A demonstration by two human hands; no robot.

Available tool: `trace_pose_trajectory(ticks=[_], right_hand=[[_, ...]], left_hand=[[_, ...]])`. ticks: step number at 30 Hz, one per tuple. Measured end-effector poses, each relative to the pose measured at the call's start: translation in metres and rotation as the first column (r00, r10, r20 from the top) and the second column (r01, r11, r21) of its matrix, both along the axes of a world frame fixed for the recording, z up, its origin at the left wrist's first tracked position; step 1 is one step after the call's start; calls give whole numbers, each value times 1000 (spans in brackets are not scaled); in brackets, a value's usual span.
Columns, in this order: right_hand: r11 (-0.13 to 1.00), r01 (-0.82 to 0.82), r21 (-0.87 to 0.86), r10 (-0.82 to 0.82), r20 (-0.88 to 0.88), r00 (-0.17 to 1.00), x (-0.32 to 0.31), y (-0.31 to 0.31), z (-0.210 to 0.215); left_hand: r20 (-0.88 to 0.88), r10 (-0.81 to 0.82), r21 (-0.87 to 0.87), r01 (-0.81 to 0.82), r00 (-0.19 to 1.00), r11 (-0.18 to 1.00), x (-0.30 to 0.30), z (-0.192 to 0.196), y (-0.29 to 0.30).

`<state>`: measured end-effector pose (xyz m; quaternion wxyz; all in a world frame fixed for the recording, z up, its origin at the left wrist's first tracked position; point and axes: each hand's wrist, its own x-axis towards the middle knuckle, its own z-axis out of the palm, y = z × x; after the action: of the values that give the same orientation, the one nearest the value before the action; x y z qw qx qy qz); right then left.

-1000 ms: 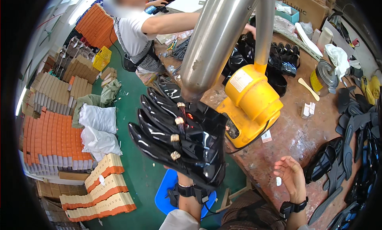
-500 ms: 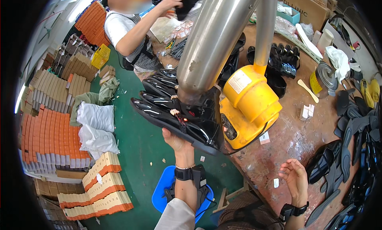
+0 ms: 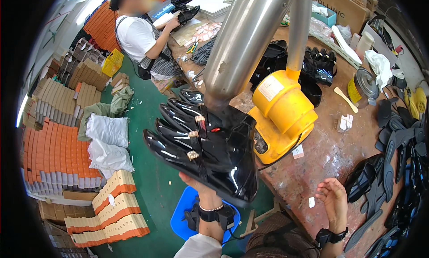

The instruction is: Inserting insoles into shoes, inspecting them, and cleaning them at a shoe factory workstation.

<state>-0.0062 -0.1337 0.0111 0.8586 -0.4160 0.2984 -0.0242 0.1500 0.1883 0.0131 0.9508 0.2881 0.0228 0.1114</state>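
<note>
A row of several glossy black shoes (image 3: 223, 168), with gold-toned trim across their uppers, rests on my left hand (image 3: 201, 186). The fingers wrap under the nearest shoe and are mostly hidden by it. Just above the shoes ends a wide metal tube (image 3: 241, 48), which is part of a yellow blower-like machine (image 3: 283, 110) on the table. My right hand (image 3: 334, 197) hovers over the table's near edge, its fingers loosely curled and apart, with nothing in them. A small white tag (image 3: 312, 202) lies beside it.
On the brown table (image 3: 321, 164) lie black insoles (image 3: 373, 204), a shoehorn-like cream tool (image 3: 346, 100) and a tin (image 3: 364, 88). A blue bin (image 3: 183, 213) stands on the floor below my left arm. Another person (image 3: 143, 39) handles a black shoe at the far left.
My left hand has lowered and tilted the shoes, so more of their uppers faces me. My right hand has barely shifted. The other person's raised arm has come down.
</note>
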Motion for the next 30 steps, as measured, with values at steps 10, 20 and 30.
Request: trace_pose_trajectory(ticks=[10, 20, 30], right_hand=[[998, -20, -51, 21, 22, 1000, -6, 6, 8], [659, -752, -11, 692, 401, 600, 12, 95, 60], [604, -110, -790, 506, 273, 819, -58, 37, 80]], left_hand=[[-258, 127, 114, -100, 958, 988, -124, -6, 36], [-406, 133, 314, 1, 904, 949, -197, 13, 47], [-563, -247, 490, 560, 788, 668, -183, 15, -21]])
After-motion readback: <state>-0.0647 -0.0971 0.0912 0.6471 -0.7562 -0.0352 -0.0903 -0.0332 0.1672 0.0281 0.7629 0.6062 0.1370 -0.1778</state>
